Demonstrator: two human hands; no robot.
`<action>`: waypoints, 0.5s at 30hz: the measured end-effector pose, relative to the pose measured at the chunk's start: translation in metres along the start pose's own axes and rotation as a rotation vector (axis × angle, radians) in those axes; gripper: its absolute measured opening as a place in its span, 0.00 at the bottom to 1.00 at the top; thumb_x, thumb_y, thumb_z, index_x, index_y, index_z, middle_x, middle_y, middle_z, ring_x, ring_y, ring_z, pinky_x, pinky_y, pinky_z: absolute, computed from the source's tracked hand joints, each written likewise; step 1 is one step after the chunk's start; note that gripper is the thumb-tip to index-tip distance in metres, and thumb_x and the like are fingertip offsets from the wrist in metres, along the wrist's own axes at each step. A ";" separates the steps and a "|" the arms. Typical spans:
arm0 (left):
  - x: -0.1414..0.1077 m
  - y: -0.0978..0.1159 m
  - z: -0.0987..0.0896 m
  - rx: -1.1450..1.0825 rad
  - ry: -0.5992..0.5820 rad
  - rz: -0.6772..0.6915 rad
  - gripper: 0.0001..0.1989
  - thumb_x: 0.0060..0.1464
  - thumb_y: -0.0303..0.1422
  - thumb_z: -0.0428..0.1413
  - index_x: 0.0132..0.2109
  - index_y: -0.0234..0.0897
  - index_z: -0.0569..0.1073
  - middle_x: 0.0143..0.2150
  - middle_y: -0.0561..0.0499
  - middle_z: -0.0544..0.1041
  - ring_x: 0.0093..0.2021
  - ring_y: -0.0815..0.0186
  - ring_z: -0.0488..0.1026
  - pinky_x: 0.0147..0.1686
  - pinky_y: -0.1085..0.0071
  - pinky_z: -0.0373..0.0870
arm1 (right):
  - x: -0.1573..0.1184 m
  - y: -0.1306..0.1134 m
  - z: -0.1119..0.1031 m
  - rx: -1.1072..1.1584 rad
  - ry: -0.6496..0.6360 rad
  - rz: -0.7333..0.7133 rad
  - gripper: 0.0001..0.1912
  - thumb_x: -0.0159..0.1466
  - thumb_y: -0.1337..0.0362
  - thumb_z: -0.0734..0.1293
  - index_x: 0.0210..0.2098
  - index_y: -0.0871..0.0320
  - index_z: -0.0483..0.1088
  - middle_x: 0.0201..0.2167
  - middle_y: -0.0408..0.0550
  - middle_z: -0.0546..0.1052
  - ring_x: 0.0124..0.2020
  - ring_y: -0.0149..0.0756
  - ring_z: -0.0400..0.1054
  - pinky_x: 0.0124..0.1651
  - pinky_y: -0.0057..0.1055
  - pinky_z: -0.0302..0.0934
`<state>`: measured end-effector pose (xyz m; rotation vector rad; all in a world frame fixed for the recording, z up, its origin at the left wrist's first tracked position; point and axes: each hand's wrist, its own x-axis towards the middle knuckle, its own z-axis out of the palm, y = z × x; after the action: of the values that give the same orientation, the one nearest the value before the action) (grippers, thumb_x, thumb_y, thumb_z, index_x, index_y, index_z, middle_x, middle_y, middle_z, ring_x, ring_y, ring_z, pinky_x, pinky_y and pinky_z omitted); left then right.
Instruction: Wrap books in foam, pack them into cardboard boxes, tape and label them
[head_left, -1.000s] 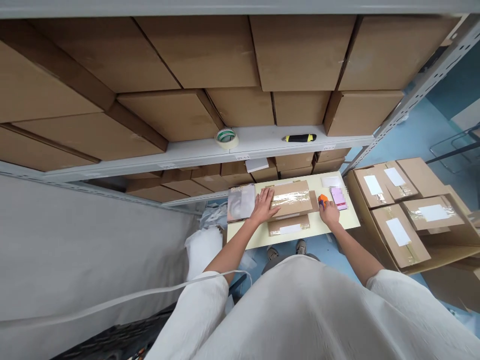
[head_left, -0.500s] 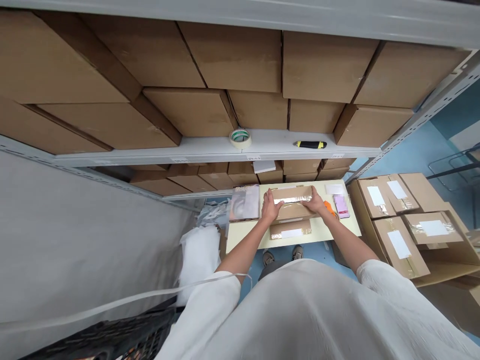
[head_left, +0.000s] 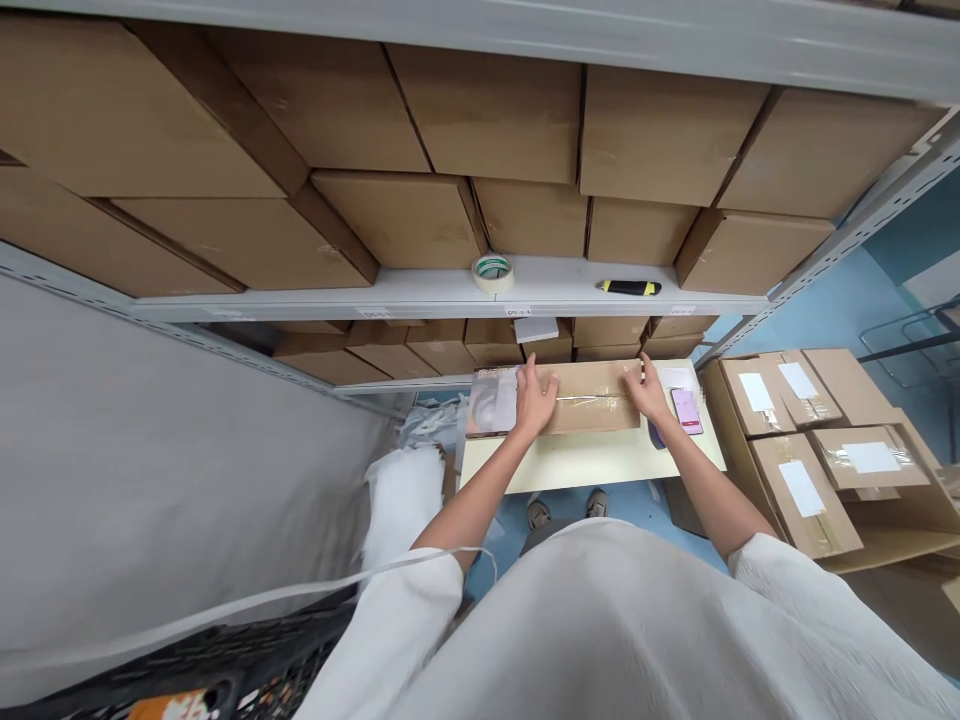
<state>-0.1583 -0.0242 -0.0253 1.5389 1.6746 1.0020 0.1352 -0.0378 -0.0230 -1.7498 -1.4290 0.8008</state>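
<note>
A long cardboard box (head_left: 592,408) with a shiny tape seam along its middle is over the small cream table (head_left: 577,465). At its left end is my left hand (head_left: 534,402), fingers along the side and thumb over the top. My right hand (head_left: 646,392) grips the opposite end, its fingers curled at the far corner. Whether the box rests on the tabletop or is slightly raised, I cannot tell. A phone (head_left: 686,410) with a pink screen lies right of my right hand. Part of a dark blue object (head_left: 655,436) shows under my right wrist.
Cardboard boxes (head_left: 652,130) fill the shelves ahead. On the shelf edge (head_left: 555,300) sit a tape roll (head_left: 493,272) and a yellow-black utility knife (head_left: 630,287). Labelled boxes (head_left: 802,490) stand in a large carton at right. A black crate (head_left: 285,660) is at lower left.
The box between my hands has turned, showing a broad face with one seam. The smaller labelled package seen in front of it is out of sight. The orange item by my right hand no longer shows.
</note>
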 end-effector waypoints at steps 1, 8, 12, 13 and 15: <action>0.000 0.005 -0.004 -0.011 0.030 0.009 0.36 0.72 0.49 0.55 0.79 0.46 0.56 0.73 0.36 0.64 0.74 0.47 0.66 0.73 0.47 0.63 | -0.001 -0.005 -0.003 0.001 0.025 0.012 0.47 0.72 0.34 0.61 0.81 0.51 0.53 0.75 0.59 0.66 0.73 0.53 0.63 0.76 0.50 0.58; -0.020 -0.008 -0.011 0.023 0.032 -0.051 0.35 0.68 0.35 0.56 0.78 0.43 0.56 0.70 0.37 0.66 0.61 0.53 0.76 0.62 0.56 0.75 | -0.017 0.001 -0.012 -0.088 0.019 0.137 0.31 0.72 0.42 0.60 0.61 0.56 0.75 0.59 0.60 0.79 0.60 0.53 0.73 0.66 0.45 0.67; -0.047 -0.042 0.002 0.063 -0.102 -0.085 0.43 0.59 0.29 0.58 0.79 0.40 0.56 0.74 0.35 0.63 0.61 0.51 0.77 0.64 0.54 0.75 | -0.032 0.033 -0.002 -0.137 -0.094 0.267 0.24 0.63 0.53 0.67 0.56 0.55 0.75 0.53 0.55 0.82 0.52 0.49 0.77 0.57 0.42 0.72; -0.052 -0.051 0.006 0.082 -0.133 -0.102 0.44 0.58 0.29 0.58 0.79 0.39 0.56 0.74 0.34 0.64 0.62 0.50 0.77 0.66 0.53 0.74 | -0.035 0.041 0.000 -0.147 -0.139 0.308 0.23 0.62 0.55 0.68 0.54 0.55 0.75 0.51 0.54 0.83 0.51 0.49 0.78 0.55 0.41 0.73; -0.057 -0.065 0.010 0.120 -0.191 -0.151 0.44 0.57 0.30 0.59 0.79 0.38 0.57 0.72 0.34 0.68 0.65 0.48 0.75 0.69 0.50 0.71 | -0.039 0.053 0.004 -0.181 -0.227 0.391 0.23 0.60 0.55 0.69 0.53 0.56 0.75 0.48 0.54 0.83 0.47 0.49 0.79 0.51 0.41 0.74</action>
<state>-0.1757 -0.0814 -0.0886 1.5077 1.7112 0.6651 0.1526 -0.0822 -0.0688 -2.1748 -1.3531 1.1338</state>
